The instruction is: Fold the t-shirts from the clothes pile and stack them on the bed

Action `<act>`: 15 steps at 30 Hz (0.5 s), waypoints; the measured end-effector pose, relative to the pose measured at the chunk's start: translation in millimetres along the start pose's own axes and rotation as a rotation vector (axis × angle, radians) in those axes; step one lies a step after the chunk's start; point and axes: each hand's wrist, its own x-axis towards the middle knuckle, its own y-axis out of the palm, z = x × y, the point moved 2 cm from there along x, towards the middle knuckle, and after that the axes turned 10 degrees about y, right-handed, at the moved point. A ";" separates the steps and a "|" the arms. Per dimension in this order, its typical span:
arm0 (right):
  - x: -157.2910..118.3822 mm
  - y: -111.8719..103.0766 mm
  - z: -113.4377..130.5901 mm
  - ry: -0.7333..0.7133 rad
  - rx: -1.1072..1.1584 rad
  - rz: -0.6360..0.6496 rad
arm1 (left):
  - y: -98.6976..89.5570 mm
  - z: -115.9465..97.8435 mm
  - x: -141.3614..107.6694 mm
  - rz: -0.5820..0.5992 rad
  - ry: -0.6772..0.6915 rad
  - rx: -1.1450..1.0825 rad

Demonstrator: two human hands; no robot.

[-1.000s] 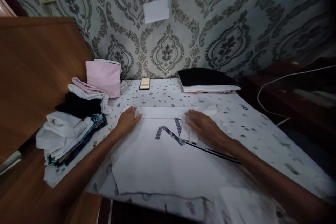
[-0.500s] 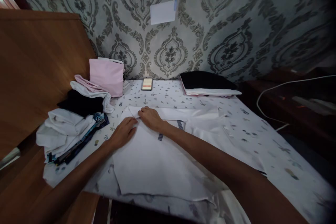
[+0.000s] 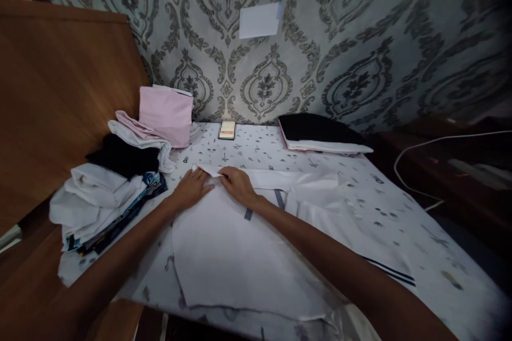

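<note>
A white shirt with dark striped trim lies spread over the patterned bedsheet. My left hand rests on its far left corner, fingers stretched out and thumb apart. Just to the right, my right hand pinches the far edge of the shirt, where a small flap of cloth is folded between the two hands. Part of the shirt is hidden under my right forearm, including some of the striped trim.
Folded and heaped clothes stand on the left, with a pink folded cloth behind. A phone-like device lies near the wall. At back right is a black-topped folded stack. A white cable hangs at right.
My left hand has slid towards the far corner and its fingers have straightened. My right hand has moved slightly right with the pinched edge. The view has shifted a little.
</note>
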 end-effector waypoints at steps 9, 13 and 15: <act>-18.9 -3.7 18.5 -0.165 -0.030 0.182 | -12.0 37.6 -29.8 0.043 -0.235 0.038; -20.9 -27.6 5.5 -0.087 0.012 0.158 | -30.9 24.2 -11.6 -0.111 -0.226 0.013; -19.5 -45.5 -11.2 0.024 -0.075 0.118 | -32.4 5.0 6.8 -0.133 -0.201 -0.016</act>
